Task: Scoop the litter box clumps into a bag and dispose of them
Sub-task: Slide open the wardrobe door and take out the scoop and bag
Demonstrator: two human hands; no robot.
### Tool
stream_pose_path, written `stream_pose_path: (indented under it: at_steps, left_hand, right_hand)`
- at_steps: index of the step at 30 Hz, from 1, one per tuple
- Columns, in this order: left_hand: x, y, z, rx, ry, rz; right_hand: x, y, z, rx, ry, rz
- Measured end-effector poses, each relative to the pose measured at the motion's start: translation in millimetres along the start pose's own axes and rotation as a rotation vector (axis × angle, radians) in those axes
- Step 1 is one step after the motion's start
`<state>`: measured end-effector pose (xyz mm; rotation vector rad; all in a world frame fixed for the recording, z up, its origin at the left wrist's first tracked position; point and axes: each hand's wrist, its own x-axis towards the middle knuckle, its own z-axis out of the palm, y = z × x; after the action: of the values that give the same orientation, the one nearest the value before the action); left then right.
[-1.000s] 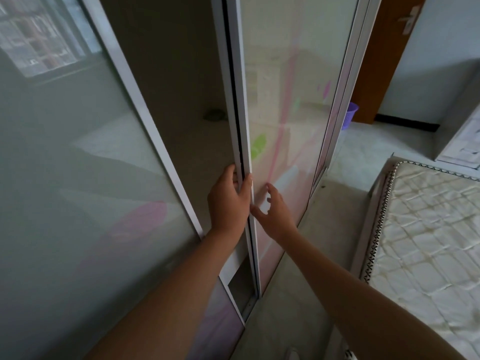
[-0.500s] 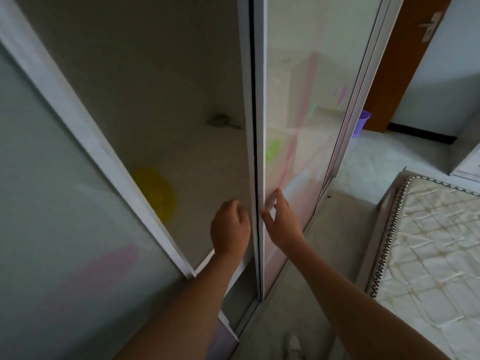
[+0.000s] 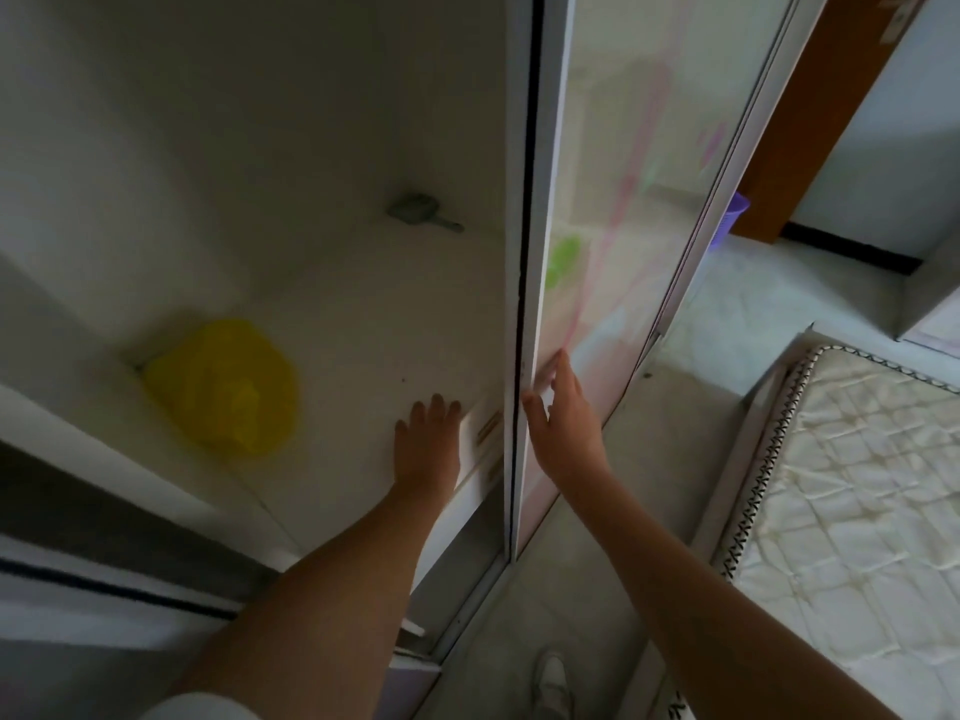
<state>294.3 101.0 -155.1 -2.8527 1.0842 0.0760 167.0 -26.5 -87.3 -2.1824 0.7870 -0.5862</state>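
Note:
A wardrobe stands open in front of me. On its white shelf (image 3: 363, 324) lies a crumpled yellow plastic bag (image 3: 223, 387) at the left and a grey litter scoop (image 3: 421, 210) at the back. My left hand (image 3: 428, 441) reaches into the opening with straight fingers over the shelf's front edge, holding nothing. My right hand (image 3: 563, 413) lies with relaxed fingers against the frosted sliding door (image 3: 623, 200), its thumb at the door's white frame edge. No litter box is in view.
A mattress (image 3: 852, 511) lies at the right on the pale floor. A purple basket (image 3: 732, 220) stands by a brown door (image 3: 831, 96) at the back right. The other sliding door panel (image 3: 78, 589) sits at the lower left. My shoe (image 3: 553, 678) shows at the bottom.
The left sliding panel has slid further left, baring the shelf with the yellow bag and scoop. My left hand let go of the door frame and moved down into the opening.

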Motion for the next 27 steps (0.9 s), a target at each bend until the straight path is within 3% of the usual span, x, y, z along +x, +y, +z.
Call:
stream_pose_path:
  at_steps: [8, 16, 22, 27]
  left_hand:
    - [17, 6, 0, -0.028, 0.113, -0.006]
    - [75, 42, -13, -0.037, 0.114, 0.174]
    - [133, 55, -18, -0.001, 0.113, 0.191]
    - [186, 91, -16, -0.048, 0.231, 0.198]
  right_hand:
    - [15, 7, -7, 0.093, 0.022, 0.030]
    - [38, 23, 5, 0.023, 0.057, 0.031]
    - [108, 58, -20, 0.036, 0.123, 0.064]
    - [192, 101, -49, 0.134, 0.186, 0.132]
